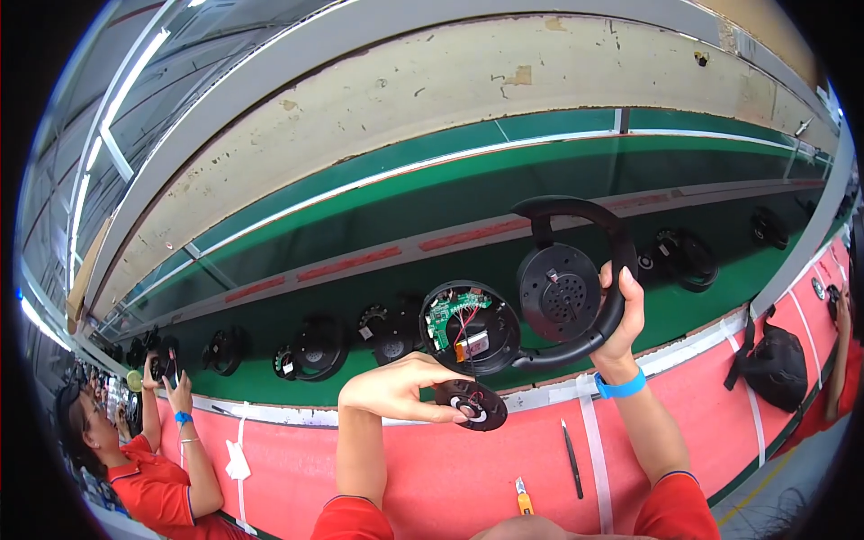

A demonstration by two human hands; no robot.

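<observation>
In my right hand (624, 317) is a black steering-wheel-shaped housing (589, 349), its curved rim gripped at the right side and raised above the bench. A round black hub with small holes (558, 292) sits inside the rim. Joined at its left is an open round casing (493, 351) that shows a green circuit board (441, 319), thin coloured wires and a silver battery pack (475, 345). My left hand (400, 389) pinches a small black round cover with a speaker-like disc (472, 405) between thumb and fingers, just below the casing. Wires appear to run between casing and cover.
Black tweezers (572, 459) and a yellow utility knife (523, 495) lie on the pink bench mat (441, 468). Beyond it, a green conveyor belt (670, 310) carries several similar black assemblies (315, 349). A co-worker in red (162, 486) works at left; a black bag (772, 367) lies right.
</observation>
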